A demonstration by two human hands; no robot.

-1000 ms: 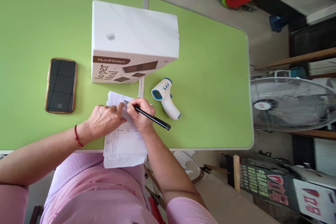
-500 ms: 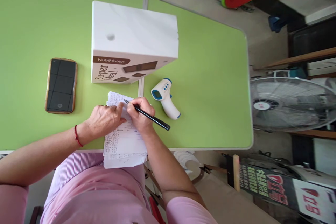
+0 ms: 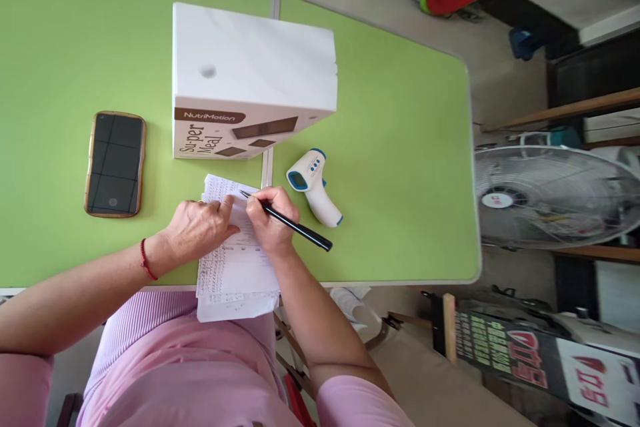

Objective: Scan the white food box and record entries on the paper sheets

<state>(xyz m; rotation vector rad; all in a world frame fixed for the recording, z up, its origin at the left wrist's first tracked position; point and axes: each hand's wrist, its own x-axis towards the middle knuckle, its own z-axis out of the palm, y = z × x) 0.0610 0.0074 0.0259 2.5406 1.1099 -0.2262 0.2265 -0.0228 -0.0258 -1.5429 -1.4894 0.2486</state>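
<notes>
The right hand (image 3: 274, 221), fingers pinching the black pen (image 3: 303, 232), has edged the nib farther from the left hand's (image 3: 196, 230) index and spread thumb on the handwritten sheets (image 3: 247, 271), likely advancing the writing.

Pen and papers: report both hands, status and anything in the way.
Right hand gripping pen. Pen tip over papers, contact unclear. Left hand on papers. Box and thermometer nearby, neither between pen and papers.

This seems a plain indoor room; whether shop or home, I cannot tell. Below the fingers (image 3: 274, 196) of the right hand (image 3: 274, 223) is a green table (image 3: 400, 160); well to their right are a big fan (image 3: 555, 197), wooden boards (image 3: 575, 109) and, nearer the person's body (image 3: 185, 373), a signboard (image 3: 543, 357) with large printed characters.
</notes>
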